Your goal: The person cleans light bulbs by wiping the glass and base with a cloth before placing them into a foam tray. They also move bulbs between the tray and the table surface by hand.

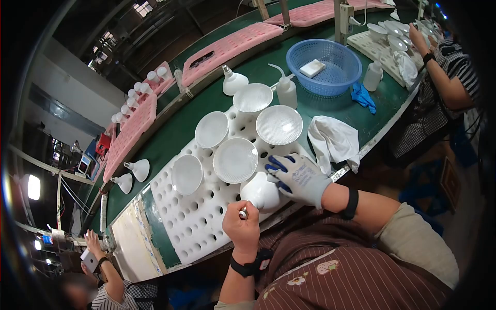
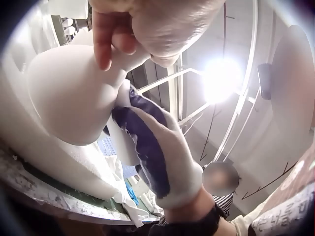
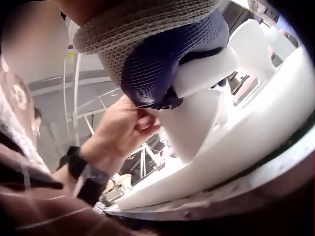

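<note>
My bare left hand (image 1: 241, 228) grips the narrow neck end of a white reflector lamp bulb (image 1: 260, 190) at the tray's front edge. The bulb lies tilted, its wide end away from that hand. A white glove with blue-coated fingers covers my right hand (image 1: 304, 178), which is over the bulb's side. In the right wrist view those gloved fingers hold a smooth white block (image 3: 206, 73) against the bulb. Several bulbs, such as one (image 1: 235, 160) just beyond, stand face up in the holed white foam tray (image 1: 178, 227).
A blue basket (image 1: 330, 88) holds a white block. Around it are a squeeze bottle (image 1: 287, 93), a white cloth (image 1: 335, 138) and a blue glove (image 1: 363, 98). Pink foam trays (image 1: 227, 51) line the back. Another person (image 1: 439, 77) works at the right.
</note>
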Available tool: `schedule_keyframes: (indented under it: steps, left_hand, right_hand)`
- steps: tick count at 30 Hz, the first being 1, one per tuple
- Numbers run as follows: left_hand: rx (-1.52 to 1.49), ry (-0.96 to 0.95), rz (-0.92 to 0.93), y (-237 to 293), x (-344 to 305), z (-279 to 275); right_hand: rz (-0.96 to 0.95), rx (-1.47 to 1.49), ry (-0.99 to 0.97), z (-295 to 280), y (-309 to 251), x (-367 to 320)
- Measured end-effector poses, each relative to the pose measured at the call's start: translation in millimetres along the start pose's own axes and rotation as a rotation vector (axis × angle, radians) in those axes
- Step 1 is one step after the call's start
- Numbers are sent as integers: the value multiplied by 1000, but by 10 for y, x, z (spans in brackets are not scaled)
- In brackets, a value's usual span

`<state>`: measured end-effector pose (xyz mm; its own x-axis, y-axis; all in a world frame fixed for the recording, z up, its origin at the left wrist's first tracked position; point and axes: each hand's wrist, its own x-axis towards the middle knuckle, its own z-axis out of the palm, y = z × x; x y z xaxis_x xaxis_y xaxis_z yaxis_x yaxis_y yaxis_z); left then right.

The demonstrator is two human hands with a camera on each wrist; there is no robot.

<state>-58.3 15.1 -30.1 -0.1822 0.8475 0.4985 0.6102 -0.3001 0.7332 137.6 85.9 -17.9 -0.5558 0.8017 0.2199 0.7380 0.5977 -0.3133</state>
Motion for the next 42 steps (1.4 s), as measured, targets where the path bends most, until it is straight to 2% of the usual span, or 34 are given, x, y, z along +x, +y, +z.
schedule_keyframes:
  steps: [3,5,8,12,13,16,17,19,22,25,26,27,29,31,32,34,35,36,42]
  left_hand:
    - [-13,-1,-42,-19,-60,-19]
    - [-38,16,-48,37,-40,11]
    - [9,8,13,6,-21,30]
    - [35,27,87,65,77,97]
    - [40,41,42,55,98,108]
    - [40,58,-17,86,165,172]
    - [45,55,-22,100,154,186]
    - [46,31,-38,69,149,169]
    - [56,12,-43,69,157,171]
    - [78,27,-41,65,164,173]
    - [81,44,-43,66,182,183]
    - [82,53,-41,85,194,195]
    - [73,46,-76,121,183,217]
    - [87,55,-42,31,179,186]
    - [54,39,-72,-29,142,148]
    - [36,20,-108,-49,92,81]
    - [-101,50,-163,-10,76,35]
    - [-239,79,-217,29,66,0]
    - [-336,74,-250,79,23,69]
  right_hand:
    - [-31,57,112,-135,-64,-190]
    - [-156,77,111,-245,-223,-267]
    - [-186,1,128,-31,-281,-197]
    - [-46,29,-27,-113,-283,85]
    - [-105,-45,130,-37,-303,-18]
    - [-154,-20,63,-10,-360,-401]
    - [-169,-35,96,33,-376,-473]
    - [-178,21,115,35,-293,-412]
    - [-51,49,104,57,-201,-114]
    - [-90,13,126,128,-200,-36]
    - [-116,-107,114,55,-245,-153]
    - [-113,-73,63,78,-250,-261]
    - [-198,-95,114,140,-223,-525]
    - [-204,-69,96,106,-133,-696]
    - [-207,-42,80,72,-104,-753]
    - [-93,31,126,-127,-19,-743]
    - [-47,56,151,-176,40,-728]
    - [-52,73,192,-204,85,-706]
    - [-98,158,217,-336,65,-637]
